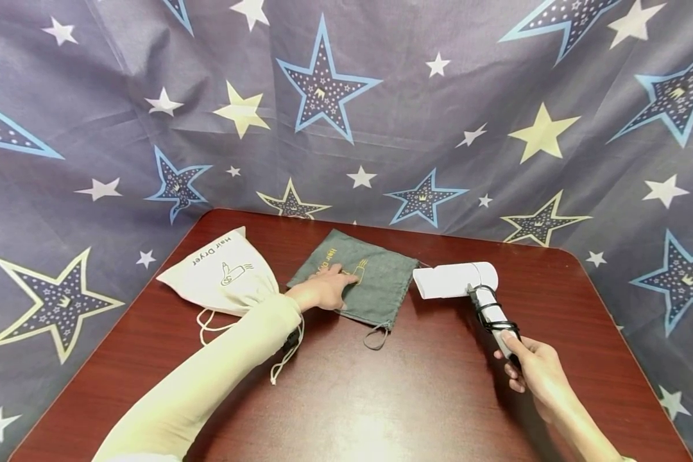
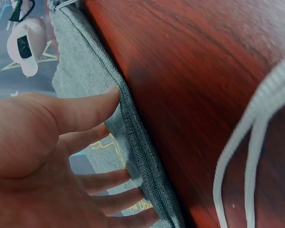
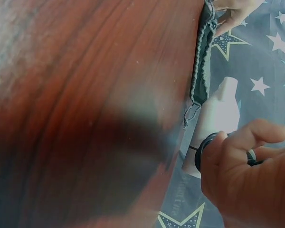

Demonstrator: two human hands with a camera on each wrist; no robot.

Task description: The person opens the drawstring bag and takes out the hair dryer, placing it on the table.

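My right hand [image 1: 537, 369] grips the handle of a white hair dryer [image 1: 453, 281], whose black cord [image 1: 487, 311] is wound around the handle. The nozzle points left, towards a grey-green drawstring bag [image 1: 378, 276] lying flat on the table. On that bag rests my left hand [image 1: 326, 289], its fingers spread over the printed dryer picture. The left wrist view shows the thumb of the left hand [image 2: 42, 128] at the bag's edge. From the right wrist view, the bag's mouth [image 3: 201, 66] faces the dryer and looks slightly parted.
A cream drawstring bag [image 1: 219, 273] marked "Hair Dryer" lies at the left, partly behind my left forearm; its white cords [image 1: 283, 366] trail on the table. The reddish-brown table [image 1: 381, 391] ends at the back against a star-patterned curtain [image 1: 369, 173].
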